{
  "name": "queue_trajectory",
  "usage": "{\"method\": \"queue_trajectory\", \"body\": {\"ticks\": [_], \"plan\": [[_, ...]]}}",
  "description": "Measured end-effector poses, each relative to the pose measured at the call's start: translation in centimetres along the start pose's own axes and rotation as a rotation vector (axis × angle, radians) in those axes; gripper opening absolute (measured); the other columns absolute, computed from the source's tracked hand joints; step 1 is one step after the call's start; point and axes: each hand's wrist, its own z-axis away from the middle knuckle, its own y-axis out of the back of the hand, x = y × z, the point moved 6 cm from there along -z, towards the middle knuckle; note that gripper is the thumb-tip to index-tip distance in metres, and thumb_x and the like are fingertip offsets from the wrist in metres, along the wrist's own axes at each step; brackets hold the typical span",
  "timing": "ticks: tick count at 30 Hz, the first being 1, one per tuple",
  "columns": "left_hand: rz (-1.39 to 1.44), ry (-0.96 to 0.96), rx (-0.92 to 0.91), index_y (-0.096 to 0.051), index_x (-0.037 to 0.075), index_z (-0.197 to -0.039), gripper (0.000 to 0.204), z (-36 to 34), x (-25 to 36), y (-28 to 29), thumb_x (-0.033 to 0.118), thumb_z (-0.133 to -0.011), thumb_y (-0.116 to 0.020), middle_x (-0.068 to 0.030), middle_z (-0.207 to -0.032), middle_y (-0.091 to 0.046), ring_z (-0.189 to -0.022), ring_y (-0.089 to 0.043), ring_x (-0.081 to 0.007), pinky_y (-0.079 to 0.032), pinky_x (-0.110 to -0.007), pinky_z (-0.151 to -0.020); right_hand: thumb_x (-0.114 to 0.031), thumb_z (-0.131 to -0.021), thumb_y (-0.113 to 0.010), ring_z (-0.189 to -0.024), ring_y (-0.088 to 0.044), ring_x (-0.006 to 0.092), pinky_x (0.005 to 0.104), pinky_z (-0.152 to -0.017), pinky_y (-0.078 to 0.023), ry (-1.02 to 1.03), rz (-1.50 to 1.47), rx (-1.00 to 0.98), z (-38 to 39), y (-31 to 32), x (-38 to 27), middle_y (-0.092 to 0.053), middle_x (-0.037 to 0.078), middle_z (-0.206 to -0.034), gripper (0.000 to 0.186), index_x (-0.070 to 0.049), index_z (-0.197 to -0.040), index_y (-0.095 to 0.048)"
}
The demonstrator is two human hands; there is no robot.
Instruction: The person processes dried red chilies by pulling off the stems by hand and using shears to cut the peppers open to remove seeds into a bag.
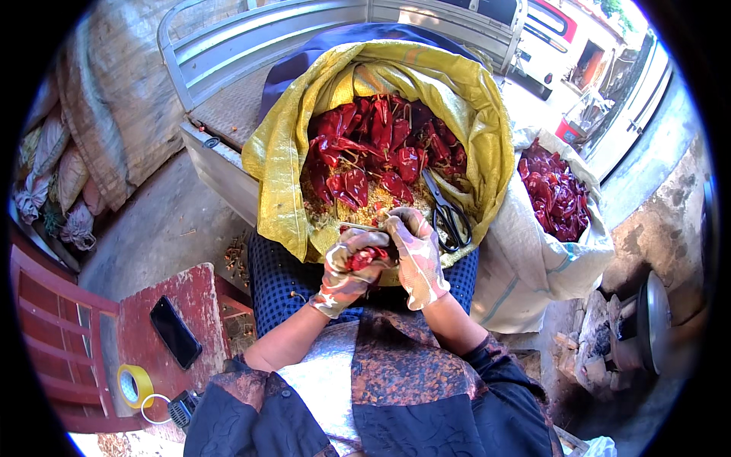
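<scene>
Both my hands wear pale patterned gloves and meet over a yellow woven sack [274, 206] in my lap. My left hand [343, 274] is closed around a red dried chili [364, 257]. My right hand [415, 259] is closed beside it at a thin pale piece; exactly what it grips is partly hidden by the fingers. Inside the sack lie several dried red chilies [354, 145] on a bed of yellowish seeds [381, 199]. Black-handled scissors [449, 228] lie at the sack's right side, just past my right hand.
A white sack of red chili pieces [552, 190] stands to the right, above a metal pot [655, 320]. At left, a red chair [145, 312] bears a phone [175, 332] and tape roll [135, 385]. Behind are a metal cart [228, 61] and piled sacks [61, 167].
</scene>
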Motion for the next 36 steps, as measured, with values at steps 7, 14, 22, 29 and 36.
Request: {"method": "queue_trajectory", "body": {"ticks": [7,14,22,29,36], "plan": [[0.586,0.376,0.393,-0.052,0.009,-0.109,0.031,2.1,-2.5,3.4,0.013,-0.080,-0.062,-0.0054,-0.094,-0.054,-0.076,-0.055,-0.0144,-0.048,-0.027,-0.059,-0.013,-0.088,-0.058,-0.053,-0.046,0.0041,0.0181,-0.044,-0.034,-0.099,-0.022,-0.044,-1.2,2.9,-2.2,-0.055,-0.002,-0.069,0.008,-0.005,-0.090,-0.058],[0.838,0.508,0.332,-0.052,0.013,-0.087,0.015,1.8,-3.9,5.3,0.023,-0.084,-0.063,-0.0036,-0.087,-0.054,-0.079,-0.051,-0.0140,-0.049,-0.026,-0.057,-0.022,-0.085,-0.056,-0.079,-0.058,0.0263,0.0321,-0.071,-0.045,0.315,1.040,-0.442,-2.3,1.7,-3.8,-0.059,0.011,-0.084,0.020,-0.006,-0.092,-0.066],[0.882,0.593,0.305,-0.049,0.014,-0.083,0.014,2.3,-4.4,5.4,0.018,-0.082,-0.063,0.0006,-0.076,-0.047,-0.075,-0.049,-0.0144,-0.048,-0.028,-0.057,-0.031,-0.075,-0.064,-0.078,-0.062,0.0307,0.0423,-0.066,-0.050,0.522,1.567,-0.394,-7.5,-5.4,2.5,-0.062,0.013,-0.083,0.023,-0.008,-0.077,-0.062],[0.984,0.574,0.298,-0.050,0.010,-0.089,0.008,2.1,-3.9,5.8,0.014,-0.085,-0.055,-0.0008,-0.075,-0.050,-0.072,-0.052,-0.0156,-0.048,-0.034,-0.068,-0.025,-0.079,-0.064,-0.070,-0.062,0.0231,0.0327,-0.065,-0.047,0.243,1.034,-0.304,-9.1,-3.5,1.2,-0.064,0.012,-0.080,0.022,-0.004,-0.087,-0.065],[0.890,0.538,0.344,-0.056,0.007,-0.102,0.021,1.2,-3.5,5.4,0.021,-0.087,-0.060,-0.0058,-0.091,-0.060,-0.084,-0.059,-0.0202,-0.048,-0.038,-0.079,-0.015,-0.074,-0.062,-0.065,-0.061,0.0290,0.0368,-0.061,-0.048,0.608,1.007,-0.329,-0.7,-3.2,-3.6,-0.061,0.011,-0.071,0.008,-0.008,-0.077,-0.062]]}}
